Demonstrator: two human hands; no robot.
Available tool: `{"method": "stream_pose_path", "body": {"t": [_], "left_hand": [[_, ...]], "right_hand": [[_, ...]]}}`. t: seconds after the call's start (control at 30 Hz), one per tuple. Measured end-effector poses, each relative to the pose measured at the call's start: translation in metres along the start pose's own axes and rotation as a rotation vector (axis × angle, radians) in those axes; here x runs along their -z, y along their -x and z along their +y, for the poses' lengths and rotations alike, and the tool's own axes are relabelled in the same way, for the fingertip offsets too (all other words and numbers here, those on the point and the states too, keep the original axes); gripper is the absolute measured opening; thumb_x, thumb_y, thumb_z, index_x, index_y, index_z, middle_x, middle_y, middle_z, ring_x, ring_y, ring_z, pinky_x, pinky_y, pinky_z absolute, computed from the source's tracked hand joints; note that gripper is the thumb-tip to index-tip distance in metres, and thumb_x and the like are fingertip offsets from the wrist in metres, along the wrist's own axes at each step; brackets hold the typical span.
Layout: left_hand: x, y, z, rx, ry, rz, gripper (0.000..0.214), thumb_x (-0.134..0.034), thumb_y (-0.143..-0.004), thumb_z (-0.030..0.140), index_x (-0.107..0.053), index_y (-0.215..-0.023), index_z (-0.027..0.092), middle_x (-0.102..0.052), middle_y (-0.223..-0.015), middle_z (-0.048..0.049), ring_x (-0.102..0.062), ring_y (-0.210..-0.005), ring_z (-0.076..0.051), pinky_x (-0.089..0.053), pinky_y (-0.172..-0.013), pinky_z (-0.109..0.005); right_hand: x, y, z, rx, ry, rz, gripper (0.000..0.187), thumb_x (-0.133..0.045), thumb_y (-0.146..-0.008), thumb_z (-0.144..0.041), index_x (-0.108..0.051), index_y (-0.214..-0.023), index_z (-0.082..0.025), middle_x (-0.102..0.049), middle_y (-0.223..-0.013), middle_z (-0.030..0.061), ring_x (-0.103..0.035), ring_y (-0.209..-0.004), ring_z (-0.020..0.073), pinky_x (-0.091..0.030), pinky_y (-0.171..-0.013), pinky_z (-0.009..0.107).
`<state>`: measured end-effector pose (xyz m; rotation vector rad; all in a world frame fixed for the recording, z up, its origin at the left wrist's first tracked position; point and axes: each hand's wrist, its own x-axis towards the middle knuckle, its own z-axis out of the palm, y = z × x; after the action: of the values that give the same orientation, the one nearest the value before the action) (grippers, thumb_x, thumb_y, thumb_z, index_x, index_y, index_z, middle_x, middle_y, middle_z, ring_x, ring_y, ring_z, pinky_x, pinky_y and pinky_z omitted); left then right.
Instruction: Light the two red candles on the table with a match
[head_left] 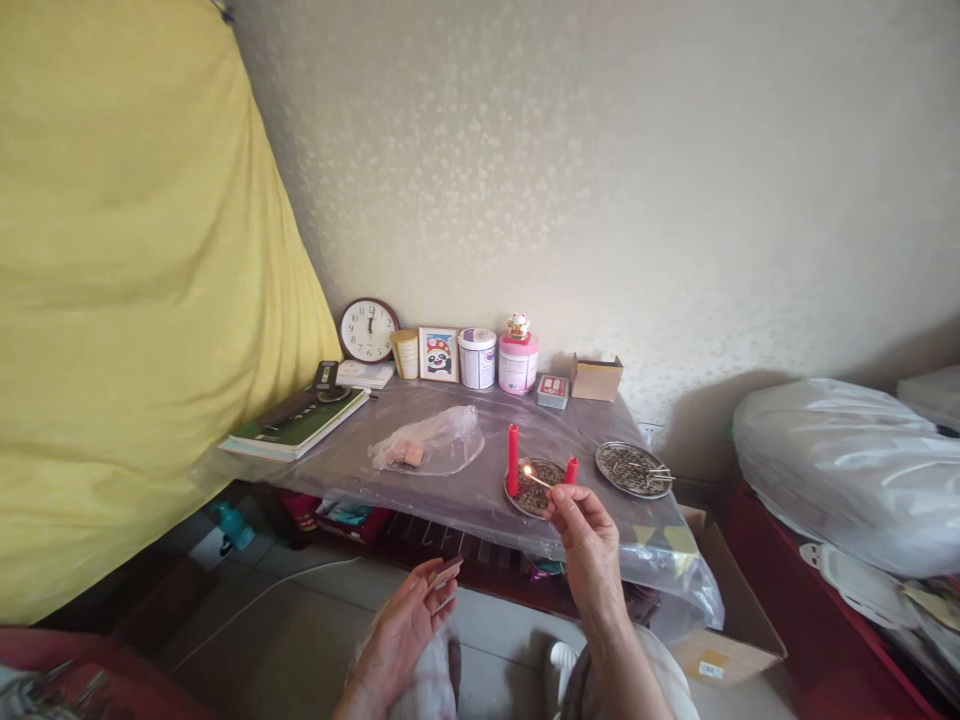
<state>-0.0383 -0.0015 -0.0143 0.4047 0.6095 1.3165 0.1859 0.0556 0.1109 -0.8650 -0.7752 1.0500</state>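
Between the thumb and fingers of my right hand (589, 535) is a lit match (541, 481), its flame pointing left. The flame is close to a tall red candle (513, 460) standing at the left of a round metal plate (534, 500). A shorter red candle (571, 470) stands on the plate's right side, partly behind my fingers. I see no flame on either candle. Below the table's front edge, my left hand (409, 625) is closed on a small matchbox (445, 572), palm turned up.
A second metal plate (634, 470) with several matchsticks lies to the right. On the table (337, 510), covered in clear plastic, are a plastic bag (450, 440) and a thick book (300, 420). A clock (368, 330), tins and a cardboard box (597, 380) line the wall.
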Motion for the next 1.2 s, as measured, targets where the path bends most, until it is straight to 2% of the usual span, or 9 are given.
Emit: {"method": "stream_pose_path", "body": {"t": [0.27,0.43,0.63,0.8,0.97,1.1,1.2], "left_hand": [[0.002,0.0,0.0,0.007,0.015,-0.002,0.032,-0.077,-0.077,0.034,-0.072,-0.106,0.023,-0.075,-0.121,-0.0108,-0.068,-0.101,-0.021,-0.048,-0.093,-0.038],[0.001,0.0,0.0,0.002,0.018,-0.012,0.033,-0.078,-0.076,0.035,-0.072,-0.106,0.023,-0.075,-0.121,-0.0108,-0.068,-0.101,-0.021,-0.049,-0.092,-0.038],[0.003,-0.001,0.0,0.001,0.004,-0.012,0.035,-0.079,-0.075,0.039,-0.073,-0.106,0.024,-0.075,-0.122,-0.0107,-0.068,-0.102,-0.021,-0.048,-0.093,-0.038],[0.003,0.0,-0.001,0.0,0.004,-0.003,0.033,-0.079,-0.075,0.038,-0.073,-0.105,0.024,-0.075,-0.121,-0.0105,-0.068,-0.101,-0.022,-0.048,-0.093,-0.038],[0.003,0.001,0.0,-0.001,0.014,-0.004,0.032,-0.077,-0.078,0.036,-0.073,-0.107,0.024,-0.075,-0.122,-0.0105,-0.068,-0.102,-0.022,-0.048,-0.093,-0.038],[0.002,0.001,0.0,0.007,0.03,-0.009,0.032,-0.078,-0.077,0.036,-0.073,-0.106,0.024,-0.076,-0.121,-0.0095,-0.069,-0.101,-0.02,-0.049,-0.092,-0.036],[0.001,0.001,0.0,0.008,0.042,-0.013,0.033,-0.079,-0.076,0.037,-0.073,-0.105,0.024,-0.077,-0.12,-0.0092,-0.069,-0.1,-0.019,-0.05,-0.09,-0.035]], "right_hand": [[0.0,-0.004,0.003,-0.038,-0.043,0.001,0.028,-0.089,-0.06,-0.039,-0.071,-0.073,-0.022,-0.067,-0.069,-0.0016,-0.058,-0.064,0.0147,-0.049,-0.067,0.029],[-0.003,-0.005,-0.002,-0.04,-0.031,-0.038,0.027,-0.088,-0.062,-0.04,-0.072,-0.073,-0.021,-0.067,-0.068,-0.0019,-0.058,-0.065,0.0141,-0.049,-0.07,0.028],[-0.011,-0.009,-0.009,0.112,0.141,-0.02,0.031,-0.082,-0.07,-0.048,-0.07,-0.075,-0.02,-0.064,-0.072,-0.0008,-0.052,-0.059,0.0125,-0.047,-0.058,0.026],[-0.014,-0.021,-0.008,0.242,0.269,0.013,0.035,-0.076,-0.075,-0.053,-0.067,-0.077,-0.02,-0.057,-0.065,-0.0031,-0.045,-0.053,0.0106,-0.039,-0.048,0.023],[-0.013,-0.032,-0.011,0.375,0.497,0.06,0.033,-0.065,-0.085,-0.053,-0.066,-0.082,-0.02,-0.057,-0.066,-0.0026,-0.048,-0.054,0.0126,-0.04,-0.052,0.025],[-0.017,-0.038,-0.014,0.487,0.644,0.086,0.031,-0.061,-0.088,-0.051,-0.066,-0.082,-0.021,-0.057,-0.064,-0.0024,-0.05,-0.054,0.0141,-0.042,-0.056,0.027],[-0.02,-0.042,-0.012,0.513,0.693,0.088,0.03,-0.06,-0.088,-0.049,-0.066,-0.081,-0.021,-0.059,-0.065,-0.0015,-0.052,-0.056,0.0151,-0.043,-0.057,0.028]]}}
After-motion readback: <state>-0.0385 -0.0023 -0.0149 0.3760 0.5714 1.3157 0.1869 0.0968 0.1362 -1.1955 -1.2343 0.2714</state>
